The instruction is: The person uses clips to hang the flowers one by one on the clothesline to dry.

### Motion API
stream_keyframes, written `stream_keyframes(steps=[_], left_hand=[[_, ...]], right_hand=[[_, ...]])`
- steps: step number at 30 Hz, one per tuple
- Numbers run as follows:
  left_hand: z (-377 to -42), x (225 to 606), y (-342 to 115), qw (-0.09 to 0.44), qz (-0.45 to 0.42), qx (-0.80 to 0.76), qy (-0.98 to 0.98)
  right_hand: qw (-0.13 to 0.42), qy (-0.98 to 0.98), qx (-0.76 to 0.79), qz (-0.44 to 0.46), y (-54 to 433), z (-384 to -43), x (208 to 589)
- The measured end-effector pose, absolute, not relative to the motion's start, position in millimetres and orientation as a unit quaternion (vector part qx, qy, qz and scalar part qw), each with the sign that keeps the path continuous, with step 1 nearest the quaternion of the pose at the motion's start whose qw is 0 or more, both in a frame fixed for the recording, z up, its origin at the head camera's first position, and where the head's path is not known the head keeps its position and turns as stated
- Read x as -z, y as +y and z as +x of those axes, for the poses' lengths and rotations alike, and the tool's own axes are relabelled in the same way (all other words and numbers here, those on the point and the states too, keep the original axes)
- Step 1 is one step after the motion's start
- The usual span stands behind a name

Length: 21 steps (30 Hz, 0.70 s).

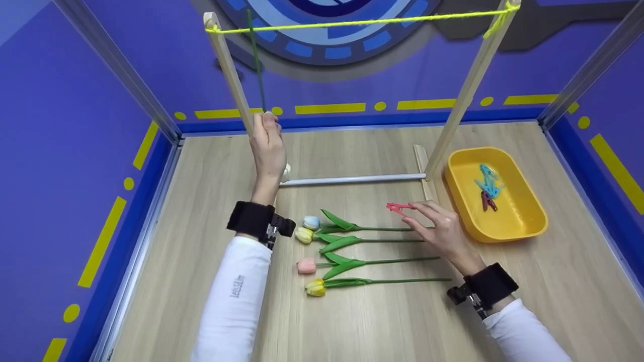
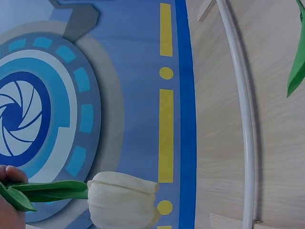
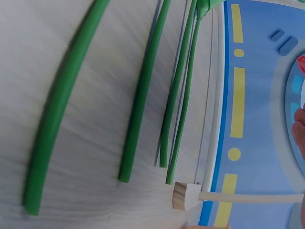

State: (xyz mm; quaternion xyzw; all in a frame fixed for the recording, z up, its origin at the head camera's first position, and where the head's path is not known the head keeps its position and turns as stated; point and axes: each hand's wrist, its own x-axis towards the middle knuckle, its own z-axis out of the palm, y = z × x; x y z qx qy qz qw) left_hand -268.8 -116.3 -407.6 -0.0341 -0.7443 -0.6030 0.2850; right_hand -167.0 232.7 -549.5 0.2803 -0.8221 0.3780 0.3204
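Observation:
My left hand (image 1: 267,146) grips a white tulip (image 2: 123,200) by its stem, beside the left wooden post (image 1: 232,75). Its bloom hangs down below the hand, and the green stem (image 1: 258,65) points up, its tip rising past the yellow string (image 1: 352,23) in the head view. Lower and to the right, my right hand (image 1: 441,229) pinches a red clothespin (image 1: 397,207) between thumb and fingers, over the stem ends of the tulips on the table. Those are a blue tulip (image 1: 311,222), a pale yellow tulip (image 1: 304,235), a pink tulip (image 1: 306,266) and a yellow tulip (image 1: 315,288).
The string is tied between the left post and the right wooden post (image 1: 468,90), joined low down by a grey bar (image 1: 352,179). At the right stands a yellow basin (image 1: 518,232) with blue clothespins (image 1: 488,181) and a dark red clothespin (image 1: 488,201). Blue panels surround the table.

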Motion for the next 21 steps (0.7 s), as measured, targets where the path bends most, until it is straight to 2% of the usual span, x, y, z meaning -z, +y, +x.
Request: stream_keyframes(steps=[21], left_hand=[[-267.7, 407.0, -117.0, 0.271, -0.028, 0.604, -0.749]], right_hand=[[0.356, -0.784, -0.388, 0.33, 226.1, -172.0, 539.6]])
